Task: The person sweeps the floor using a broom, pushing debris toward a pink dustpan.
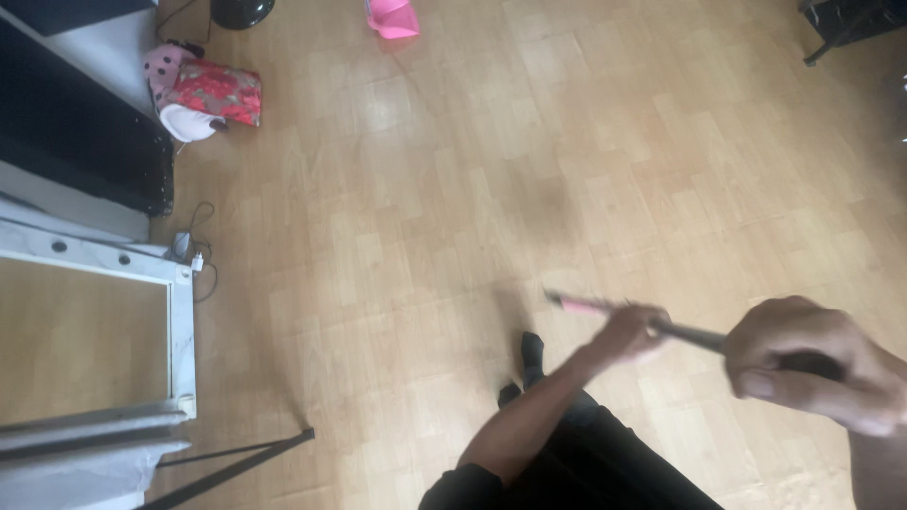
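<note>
1. Our right hand (812, 364) is clenched around the near end of a long dark handle (690, 332); our left hand (631, 332) is wrapped round it further along, where a pink section runs toward its far tip.
2. The handle hangs above the wooden floor (425, 189) — blurred, its working end indistinct.
3. We judge a wide swing could catch our socked foot (532, 351) just below, or a loose grip could let the stick slip.

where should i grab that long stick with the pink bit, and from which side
Grip the long stick on its dark shaft, as both hands do now: left hand near the pink section, right hand nearer the body. Come from above and wrap the fingers round it, since it is thin and lies roughly level, angled away to the left. Motion blur hides its far tip.
</note>
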